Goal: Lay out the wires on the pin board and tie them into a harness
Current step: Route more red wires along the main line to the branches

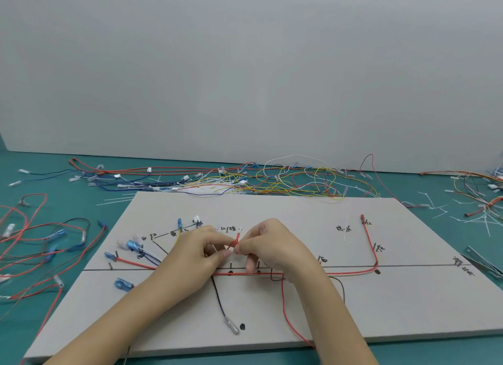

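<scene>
A grey pin board (394, 304) lies on the teal table, marked with black lines and handwritten labels. Red wires run along its centre line (351, 270) and up to a red terminal at the right (362, 217). Blue-sleeved terminals (134, 245) sit at the board's left. A black wire with a silver end (232, 324) hangs toward the front. My left hand (202, 251) and my right hand (268, 246) meet at mid-board, both pinching a thin red wire (236, 239) whose small forked metal tip points up between them.
A tangle of loose red, blue, yellow and white wires (245, 181) lies behind the board. More red wires with blue connectors (54, 242) sit at the left. White cable ties (484, 217) are scattered at the right, beside a metal tool (484, 264) at the board's right edge.
</scene>
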The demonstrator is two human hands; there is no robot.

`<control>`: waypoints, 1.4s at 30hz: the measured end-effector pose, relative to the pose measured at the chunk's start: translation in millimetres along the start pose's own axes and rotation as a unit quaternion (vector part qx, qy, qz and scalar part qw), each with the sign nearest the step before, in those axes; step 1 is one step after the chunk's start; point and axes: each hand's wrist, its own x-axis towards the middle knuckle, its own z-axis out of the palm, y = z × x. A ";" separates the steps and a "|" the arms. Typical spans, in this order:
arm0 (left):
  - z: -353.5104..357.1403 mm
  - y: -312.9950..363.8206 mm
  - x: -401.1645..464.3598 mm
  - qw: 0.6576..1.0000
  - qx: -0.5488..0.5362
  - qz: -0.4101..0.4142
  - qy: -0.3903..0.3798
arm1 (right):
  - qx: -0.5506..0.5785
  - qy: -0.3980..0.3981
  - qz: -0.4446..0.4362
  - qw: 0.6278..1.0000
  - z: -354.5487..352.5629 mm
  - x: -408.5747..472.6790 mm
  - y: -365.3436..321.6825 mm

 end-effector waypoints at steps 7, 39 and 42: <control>-3.6 -1.0 2.5 1.000 0.005 -0.003 0.008 | 0.036 0.004 0.000 0.999 0.5 1.2 -1.1; -11.4 14.1 55.2 0.985 -0.047 -0.140 -0.089 | -0.038 0.037 -0.018 0.998 -2.4 1.0 1.4; -8.6 13.6 55.8 0.987 -0.037 -0.131 -0.087 | -0.031 0.033 -0.023 0.999 -4.6 -0.6 1.5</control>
